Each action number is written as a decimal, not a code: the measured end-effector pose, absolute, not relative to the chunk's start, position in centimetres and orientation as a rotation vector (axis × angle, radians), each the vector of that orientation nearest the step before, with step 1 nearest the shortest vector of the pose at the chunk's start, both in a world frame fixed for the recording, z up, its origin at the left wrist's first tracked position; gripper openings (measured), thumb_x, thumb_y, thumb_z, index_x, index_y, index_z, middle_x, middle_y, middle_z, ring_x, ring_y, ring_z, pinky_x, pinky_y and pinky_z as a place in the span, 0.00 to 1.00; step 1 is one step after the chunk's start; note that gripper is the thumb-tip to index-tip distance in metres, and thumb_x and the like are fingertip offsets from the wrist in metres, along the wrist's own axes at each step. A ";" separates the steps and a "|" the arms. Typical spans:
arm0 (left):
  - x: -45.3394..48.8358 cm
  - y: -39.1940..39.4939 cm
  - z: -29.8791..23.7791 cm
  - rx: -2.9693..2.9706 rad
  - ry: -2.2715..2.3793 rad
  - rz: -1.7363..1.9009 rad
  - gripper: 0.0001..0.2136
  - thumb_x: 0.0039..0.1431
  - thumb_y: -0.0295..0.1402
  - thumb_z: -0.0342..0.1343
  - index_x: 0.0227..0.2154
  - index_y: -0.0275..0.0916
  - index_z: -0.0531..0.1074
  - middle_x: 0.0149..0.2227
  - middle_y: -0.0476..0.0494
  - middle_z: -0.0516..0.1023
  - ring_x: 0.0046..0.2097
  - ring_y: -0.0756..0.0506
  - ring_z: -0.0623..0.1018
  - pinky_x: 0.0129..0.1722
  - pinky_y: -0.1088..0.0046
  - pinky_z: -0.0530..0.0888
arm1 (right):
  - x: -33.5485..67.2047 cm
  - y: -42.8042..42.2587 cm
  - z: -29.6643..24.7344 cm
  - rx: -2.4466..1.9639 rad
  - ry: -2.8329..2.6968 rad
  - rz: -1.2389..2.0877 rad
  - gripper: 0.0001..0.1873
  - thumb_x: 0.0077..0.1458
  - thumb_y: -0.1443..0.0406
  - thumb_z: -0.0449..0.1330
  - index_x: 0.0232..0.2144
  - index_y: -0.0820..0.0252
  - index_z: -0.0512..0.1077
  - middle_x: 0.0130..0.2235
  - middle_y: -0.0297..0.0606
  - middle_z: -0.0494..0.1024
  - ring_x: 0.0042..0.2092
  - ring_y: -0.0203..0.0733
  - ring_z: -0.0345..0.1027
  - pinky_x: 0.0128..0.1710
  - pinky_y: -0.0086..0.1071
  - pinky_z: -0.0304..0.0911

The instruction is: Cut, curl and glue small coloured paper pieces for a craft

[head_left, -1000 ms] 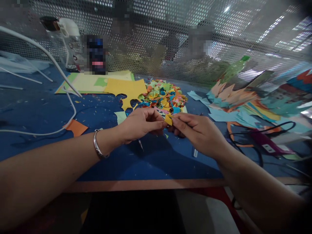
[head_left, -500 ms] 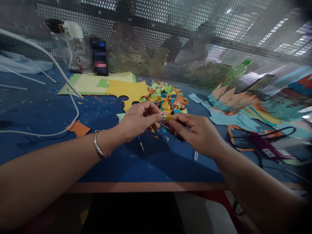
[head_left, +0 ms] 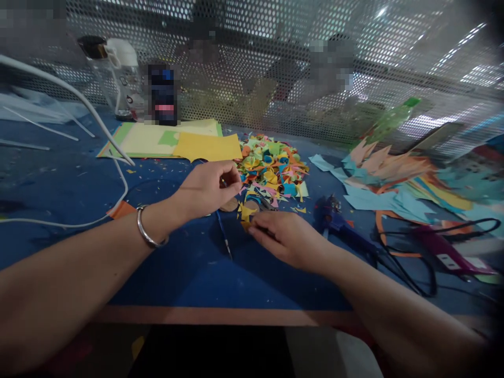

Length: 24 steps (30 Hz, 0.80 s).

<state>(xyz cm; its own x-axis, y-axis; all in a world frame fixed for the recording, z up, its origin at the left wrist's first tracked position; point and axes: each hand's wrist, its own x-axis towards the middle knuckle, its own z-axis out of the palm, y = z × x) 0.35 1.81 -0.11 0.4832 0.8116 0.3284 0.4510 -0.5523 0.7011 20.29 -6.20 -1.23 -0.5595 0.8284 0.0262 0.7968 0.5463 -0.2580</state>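
My right hand [head_left: 289, 239] is closed, its thumb and forefinger pinching a small yellow paper piece [head_left: 247, 224] low over the table. To its upper left, my left hand [head_left: 207, 186] has curled fingers with thumb and forefinger nearly together; whatever they hold, if anything, is hidden. Beneath the left hand, a thin blue-handled tool with a pointed tip [head_left: 223, 233] lies on the table. Yellow scraps [head_left: 247, 211] and a small brown disc [head_left: 229, 204] lie between the hands. Behind them spreads a heap of colourful paper cuttings [head_left: 271, 163].
Yellow paper [head_left: 210, 147] lies on pale sheets [head_left: 137, 139] at the back left. A blue glue gun [head_left: 346, 226], pointed paper pieces [head_left: 381, 160] and a purple power strip [head_left: 447, 252] are on the right. Bottles [head_left: 128, 79] stand before the perforated metal screen [head_left: 252, 68]. A white cable [head_left: 79, 86] crosses the left.
My hands have drawn apart: the left went left, the right moved left and down with the yellow paper piece. The glue gun and the scraps beneath my hands have come into view.
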 end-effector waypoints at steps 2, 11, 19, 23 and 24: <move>-0.3 1.9 0.3 2.425 1.117 0.735 0.03 0.54 0.30 0.56 0.30 0.38 0.74 0.31 0.46 0.79 0.30 0.49 0.73 0.31 0.73 0.66 | 20.3 -6.3 -1.4 -1.362 -2.659 0.275 0.15 0.67 0.62 0.49 0.29 0.60 0.69 0.29 0.38 0.75 0.31 0.40 0.68 0.31 0.31 0.56; -1.7 2.9 0.7 2.577 1.341 0.523 0.06 0.56 0.30 0.53 0.31 0.39 0.76 0.32 0.45 0.79 0.30 0.47 0.74 0.30 0.71 0.63 | 20.4 -7.2 -2.3 -1.258 -2.672 -0.005 0.20 0.68 0.55 0.50 0.41 0.65 0.74 0.39 0.48 0.80 0.41 0.49 0.75 0.37 0.37 0.66; -1.5 2.8 0.5 2.516 1.308 0.675 0.06 0.56 0.30 0.54 0.34 0.38 0.75 0.36 0.44 0.79 0.31 0.48 0.74 0.33 0.72 0.66 | 20.9 -7.2 -2.1 -1.102 -2.387 0.039 0.14 0.68 0.62 0.51 0.39 0.61 0.74 0.34 0.42 0.81 0.36 0.41 0.75 0.38 0.33 0.67; -1.6 2.8 0.7 2.523 1.341 0.621 0.06 0.57 0.31 0.54 0.32 0.37 0.75 0.35 0.43 0.79 0.31 0.47 0.74 0.32 0.71 0.66 | 21.6 -7.1 -1.4 -1.229 -2.185 0.103 0.10 0.67 0.64 0.53 0.33 0.57 0.71 0.31 0.37 0.77 0.33 0.39 0.72 0.35 0.32 0.65; -1.6 2.9 0.6 2.529 1.349 0.604 0.06 0.57 0.32 0.53 0.32 0.37 0.75 0.35 0.43 0.79 0.31 0.47 0.74 0.32 0.71 0.65 | 21.8 -7.1 -1.2 -1.269 -2.140 0.103 0.10 0.66 0.64 0.53 0.32 0.57 0.70 0.30 0.36 0.76 0.32 0.39 0.71 0.35 0.32 0.65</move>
